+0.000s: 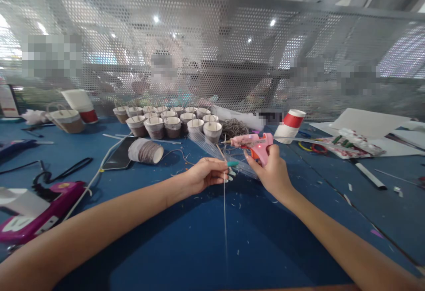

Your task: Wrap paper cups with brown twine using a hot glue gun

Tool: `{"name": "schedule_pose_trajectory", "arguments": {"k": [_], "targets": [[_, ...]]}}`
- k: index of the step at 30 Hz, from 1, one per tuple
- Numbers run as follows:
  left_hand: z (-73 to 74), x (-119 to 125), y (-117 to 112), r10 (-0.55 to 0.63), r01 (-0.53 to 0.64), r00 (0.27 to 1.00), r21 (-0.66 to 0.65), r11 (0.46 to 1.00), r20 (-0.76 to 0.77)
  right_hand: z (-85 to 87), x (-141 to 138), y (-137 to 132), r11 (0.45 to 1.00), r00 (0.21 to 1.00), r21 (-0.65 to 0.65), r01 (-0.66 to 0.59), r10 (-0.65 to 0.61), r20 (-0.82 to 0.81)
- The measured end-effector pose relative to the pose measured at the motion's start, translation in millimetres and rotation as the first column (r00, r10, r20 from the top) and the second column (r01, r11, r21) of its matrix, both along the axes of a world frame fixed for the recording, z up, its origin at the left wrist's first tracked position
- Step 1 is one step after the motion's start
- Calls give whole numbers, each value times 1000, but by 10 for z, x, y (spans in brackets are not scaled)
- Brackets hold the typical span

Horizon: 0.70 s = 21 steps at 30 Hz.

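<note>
My left hand (pixel 207 173) pinches a thin, pale strand (pixel 225 211) that runs roughly upright between its fingertips and down over the table. My right hand (pixel 275 171) grips a pink glue gun (pixel 252 140), its nozzle pointing left near the strand's upper end. A clear glue stick (pixel 299 140) juts from the back of the gun. Behind both hands lies a bundle of fine clear strands (pixel 204 145), partly covered by the left hand and the gun. Whether the nozzle touches the strand I cannot tell.
Several small cord-wrapped paper cups (pixel 172 127) with handles stand behind my hands. A wrapped cup (pixel 146 151) lies on its side by a phone (pixel 117 154). Coiled cord (pixel 235 128) and red-and-white cups (pixel 290 126) sit farther back. A magenta device (pixel 55 207) is at left.
</note>
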<state>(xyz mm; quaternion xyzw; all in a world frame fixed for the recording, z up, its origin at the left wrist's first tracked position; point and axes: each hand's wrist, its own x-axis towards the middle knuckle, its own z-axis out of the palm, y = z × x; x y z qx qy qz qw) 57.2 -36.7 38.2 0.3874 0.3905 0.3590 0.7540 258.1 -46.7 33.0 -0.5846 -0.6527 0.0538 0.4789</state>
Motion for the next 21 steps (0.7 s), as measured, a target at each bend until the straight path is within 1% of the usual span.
{"name": "schedule_pose_trajectory", "arguments": {"k": [7,16,21], "targets": [[31,5,-11,25,-27,999,-41,999,-39,4,-3,1,1000,1000,-15,4,-4,-24],[23,9,-23,50,-51,998,-37,998,-27,4,5,18,999,998,-40,10,-12,-58],[23,12,-34,51,-53,998,-38,998,-34,11,-3,13,997,997,-79,11,-18,-81]]}}
